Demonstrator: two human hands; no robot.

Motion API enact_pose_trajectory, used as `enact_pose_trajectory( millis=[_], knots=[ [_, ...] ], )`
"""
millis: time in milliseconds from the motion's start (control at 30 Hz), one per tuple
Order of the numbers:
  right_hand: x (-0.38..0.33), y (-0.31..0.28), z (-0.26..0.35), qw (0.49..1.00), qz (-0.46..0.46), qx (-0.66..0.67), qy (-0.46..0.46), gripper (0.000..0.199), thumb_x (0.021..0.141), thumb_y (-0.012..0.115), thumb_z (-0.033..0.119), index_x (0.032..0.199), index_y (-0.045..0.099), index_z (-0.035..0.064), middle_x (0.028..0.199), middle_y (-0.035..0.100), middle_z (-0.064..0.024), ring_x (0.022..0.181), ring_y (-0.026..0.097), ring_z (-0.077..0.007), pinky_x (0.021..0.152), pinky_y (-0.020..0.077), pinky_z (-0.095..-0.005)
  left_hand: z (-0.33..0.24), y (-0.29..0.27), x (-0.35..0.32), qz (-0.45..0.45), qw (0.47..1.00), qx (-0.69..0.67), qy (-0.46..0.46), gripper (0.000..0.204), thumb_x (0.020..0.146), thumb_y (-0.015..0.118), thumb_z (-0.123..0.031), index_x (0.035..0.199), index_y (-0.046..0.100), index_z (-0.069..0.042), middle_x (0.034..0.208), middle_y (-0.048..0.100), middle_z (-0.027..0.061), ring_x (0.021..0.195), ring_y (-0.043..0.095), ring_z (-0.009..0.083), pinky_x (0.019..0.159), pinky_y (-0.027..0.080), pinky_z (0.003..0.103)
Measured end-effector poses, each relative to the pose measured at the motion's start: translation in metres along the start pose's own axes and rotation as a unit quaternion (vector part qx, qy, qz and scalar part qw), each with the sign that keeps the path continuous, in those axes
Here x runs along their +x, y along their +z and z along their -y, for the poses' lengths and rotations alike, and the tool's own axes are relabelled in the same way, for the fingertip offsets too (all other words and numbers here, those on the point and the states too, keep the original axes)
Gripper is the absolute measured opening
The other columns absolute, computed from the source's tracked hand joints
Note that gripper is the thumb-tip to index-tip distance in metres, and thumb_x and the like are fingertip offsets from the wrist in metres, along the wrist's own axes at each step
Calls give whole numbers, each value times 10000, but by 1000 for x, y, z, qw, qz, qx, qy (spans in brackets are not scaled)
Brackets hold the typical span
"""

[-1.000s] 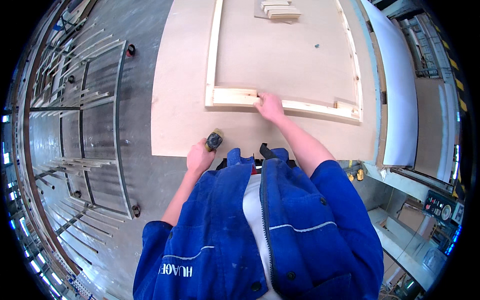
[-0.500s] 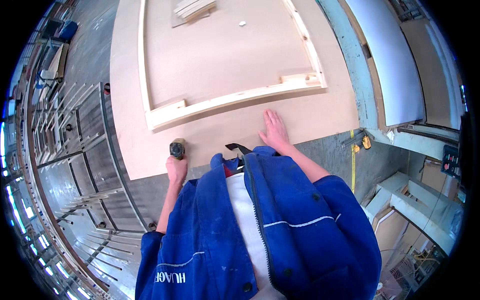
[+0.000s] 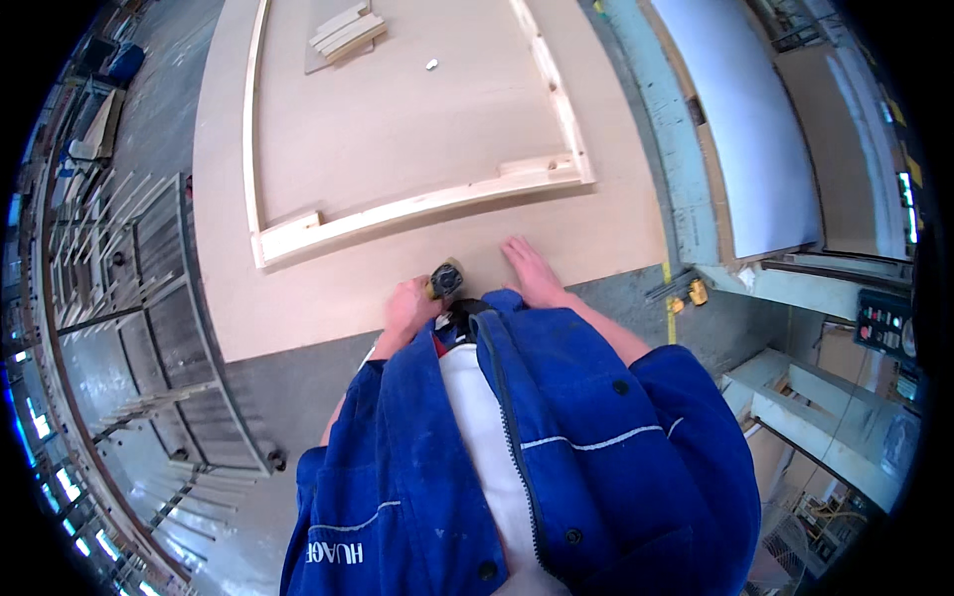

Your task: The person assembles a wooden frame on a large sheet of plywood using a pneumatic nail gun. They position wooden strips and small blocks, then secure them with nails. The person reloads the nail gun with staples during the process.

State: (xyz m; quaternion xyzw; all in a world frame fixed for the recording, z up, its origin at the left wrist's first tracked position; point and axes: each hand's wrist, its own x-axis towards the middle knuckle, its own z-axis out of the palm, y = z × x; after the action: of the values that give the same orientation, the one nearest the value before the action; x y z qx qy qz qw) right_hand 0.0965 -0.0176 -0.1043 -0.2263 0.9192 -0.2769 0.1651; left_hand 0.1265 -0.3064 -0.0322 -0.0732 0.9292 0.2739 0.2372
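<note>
My left hand (image 3: 407, 306) grips a small dark and yellow tool (image 3: 445, 280) at the near edge of a large pale board (image 3: 328, 298). My right hand (image 3: 532, 273) lies flat and empty on the same board, just right of the tool. A wooden frame (image 3: 407, 209) of light battens rests on the board beyond both hands, its near rail a short way from my fingers. My blue jacket (image 3: 517, 447) fills the lower part of the view.
A stack of short wooden pieces (image 3: 346, 27) and a small pale item (image 3: 431, 65) lie on the board inside the frame. A metal rack (image 3: 149, 298) stands on the left. A yellow tool (image 3: 688, 291) and a white panel (image 3: 745, 119) sit on the right.
My right hand came off the frame's near rail and now rests flat near the board's edge. My left hand with the tool moved right, close to the right hand. The view swung left.
</note>
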Motion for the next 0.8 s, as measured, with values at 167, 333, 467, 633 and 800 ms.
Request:
enact_pose_trajectory(
  millis=[167, 333, 467, 633, 800],
  knots=[
    [-59, -41, -34, 984, -52, 18, 171, 866, 813, 789, 171, 1556, 358, 60, 1578, 383, -242, 1474, 350, -425, 1223, 330, -469, 6, 0, 1, 0, 1000, -26, 17, 293, 807, 726, -310, 995, 739, -85, 912, 733, 230, 887, 710, 440, 779, 579, 525],
    [-58, -80, -106, 969, -149, -33, 197, 869, 838, 784, 199, 1574, 336, 83, 1592, 347, -266, 1479, 330, -452, 1223, 325, -483, -5, 6, -6, -34, 999, 11, 4, 278, 812, 715, -306, 1017, 743, -120, 913, 733, 225, 878, 712, 426, 770, 582, 526],
    [2, -119, -139, 976, -168, -26, 138, 953, 815, 837, 275, 1581, 315, 51, 1603, 316, -297, 1488, 324, -454, 1227, 313, -486, -11, 0, -5, -44, 998, 28, -25, 285, 824, 717, -324, 1031, 742, -129, 918, 742, 201, 880, 714, 415, 777, 580, 514],
    [65, -169, -159, 994, -70, -77, 33, 1032, 748, 895, 306, 1588, 320, 136, 1635, 301, -216, 1510, 288, -441, 1244, 302, -488, -25, 9, -10, -82, 989, 64, -101, 320, 845, 724, -365, 1057, 744, -126, 919, 744, 192, 888, 714, 406, 785, 577, 506],
    [96, -172, -200, 992, -19, -66, -107, 1038, 782, 859, 369, 1613, 270, 172, 1658, 271, -176, 1519, 288, -398, 1275, 238, -482, -21, 62, -25, -138, 967, -68, -201, 416, 867, 750, -381, 1075, 744, -21, 954, 743, 242, 944, 730, 399, 789, 565, 477]
  ],
)
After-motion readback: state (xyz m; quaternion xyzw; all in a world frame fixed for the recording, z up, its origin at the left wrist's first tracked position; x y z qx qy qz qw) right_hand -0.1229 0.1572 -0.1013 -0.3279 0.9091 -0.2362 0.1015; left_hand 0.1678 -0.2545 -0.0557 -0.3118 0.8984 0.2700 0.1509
